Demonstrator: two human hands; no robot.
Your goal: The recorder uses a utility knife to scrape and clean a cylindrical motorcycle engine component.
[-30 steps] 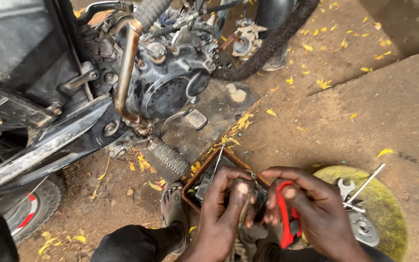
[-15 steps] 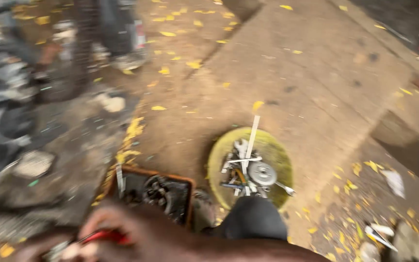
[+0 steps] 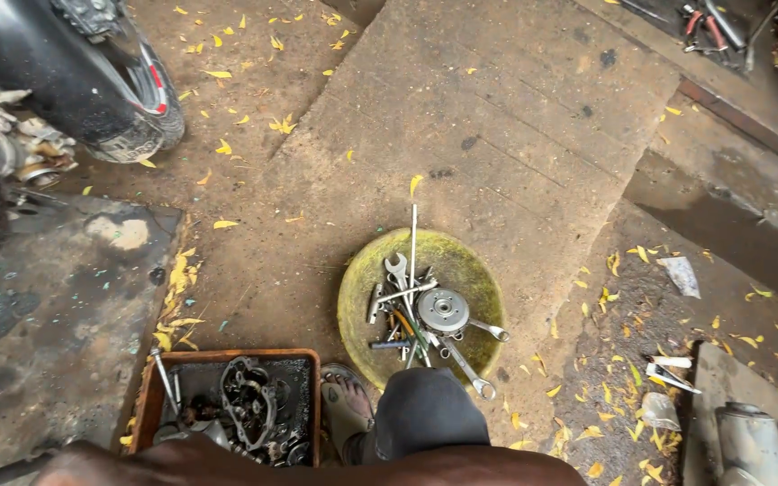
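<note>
forearm: lies across the bottom edge; hands out of frame, grip cannot be told
tray: parts inside, just beyond the forearm, left
bowl: wrenches inside, ahead right, handles pointing away

Wrenches in bowl; parts tray left of it.

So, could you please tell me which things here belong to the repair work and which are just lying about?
In use:
- yellow dish of spanners and a round metal part
- rusty tray of engine parts
- motorbike wheel

Lying about:
- yellow leaves
- paper scraps
- pliers, far corner
</note>
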